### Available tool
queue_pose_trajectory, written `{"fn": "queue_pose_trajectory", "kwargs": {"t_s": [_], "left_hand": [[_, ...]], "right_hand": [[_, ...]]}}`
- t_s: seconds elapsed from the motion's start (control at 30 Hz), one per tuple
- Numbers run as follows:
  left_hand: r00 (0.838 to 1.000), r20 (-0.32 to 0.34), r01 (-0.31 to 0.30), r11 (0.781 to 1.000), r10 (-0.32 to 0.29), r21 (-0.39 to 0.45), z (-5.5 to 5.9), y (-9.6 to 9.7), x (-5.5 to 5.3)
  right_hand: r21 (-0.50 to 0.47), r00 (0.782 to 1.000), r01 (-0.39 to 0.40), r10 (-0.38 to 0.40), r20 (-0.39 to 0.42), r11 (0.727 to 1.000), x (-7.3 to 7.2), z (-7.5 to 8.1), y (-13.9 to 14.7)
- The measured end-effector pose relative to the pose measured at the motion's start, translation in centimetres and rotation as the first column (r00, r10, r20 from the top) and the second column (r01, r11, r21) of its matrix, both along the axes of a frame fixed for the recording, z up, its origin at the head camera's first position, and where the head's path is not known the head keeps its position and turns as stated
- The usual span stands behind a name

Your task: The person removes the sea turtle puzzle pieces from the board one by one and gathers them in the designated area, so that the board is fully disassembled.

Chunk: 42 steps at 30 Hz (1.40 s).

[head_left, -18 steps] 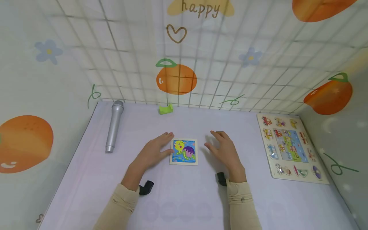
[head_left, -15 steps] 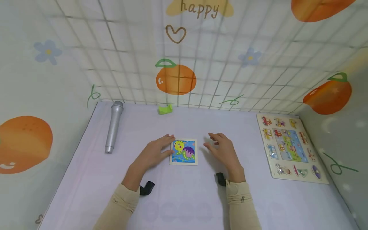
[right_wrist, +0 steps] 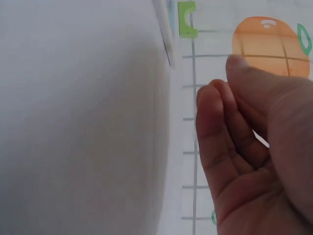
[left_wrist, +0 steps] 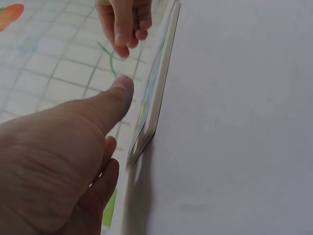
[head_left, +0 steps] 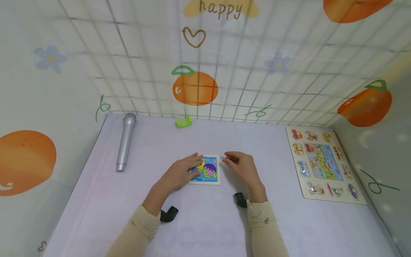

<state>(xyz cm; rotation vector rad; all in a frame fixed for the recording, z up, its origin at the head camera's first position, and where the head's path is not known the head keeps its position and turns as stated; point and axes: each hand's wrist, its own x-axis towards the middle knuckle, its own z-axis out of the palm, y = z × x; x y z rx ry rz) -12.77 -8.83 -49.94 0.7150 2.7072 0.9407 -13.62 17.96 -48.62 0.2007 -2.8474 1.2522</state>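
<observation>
A small square picture puzzle [head_left: 210, 171] with a turtle on blue lies at the middle of the table, in a pale wooden frame. My left hand [head_left: 178, 175] reaches over its left part, fingers spread and relaxed, covering the turtle's head in the head view. Seen edge-on in the left wrist view, the puzzle [left_wrist: 155, 88] has the thumb [left_wrist: 110, 100] just off its face. To the puzzle's right, my right hand [head_left: 242, 167] hovers with fingers loosely bent. Nothing shows between thumb and fingers of the right hand [right_wrist: 244, 137] in the right wrist view.
A silver toy microphone [head_left: 126, 142] lies at the left. At the back edge sits a small light-green piece [head_left: 183, 122]. A larger wooden board puzzle [head_left: 325, 164] with vehicle pictures rests at the right. Patterned cloth walls [head_left: 154, 53] close off the back and sides.
My left hand has slid right, over the puzzle's left part. My right hand has come slightly left, its thumb and fingers drawing closer together. The puzzle has stayed in place.
</observation>
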Motion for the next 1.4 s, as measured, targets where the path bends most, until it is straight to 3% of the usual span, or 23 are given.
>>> {"fn": "queue_pose_trajectory", "kwargs": {"t_s": [0.27,0.57,0.77,1.1,1.4], "left_hand": [[0.999,-0.031,0.009,1.000,-0.009,-0.001,-0.4,0.3,0.1],[0.998,-0.003,0.059,0.998,-0.059,-0.003,-0.4,0.5,0.0],[0.998,-0.005,0.060,0.998,-0.060,-0.009,-0.4,0.3,0.1],[0.995,-0.030,0.090,0.991,-0.094,-0.101,-0.6,0.3,0.0],[0.981,-0.091,0.151,0.967,-0.172,-0.204,-0.4,0.7,0.2]], "right_hand": [[-0.007,1.000,0.000,0.000,0.024,1.000,-0.4,-0.4,-1.0],[0.017,0.999,0.022,-0.023,0.050,1.000,-0.4,-0.8,-1.9],[0.059,0.997,0.003,-0.008,0.076,0.998,-0.6,-1.2,-2.6],[0.098,0.998,0.000,-0.007,0.069,0.995,-0.9,-1.3,-3.1],[0.090,0.990,0.037,-0.049,0.130,0.995,-1.1,-0.8,-3.5]]}}
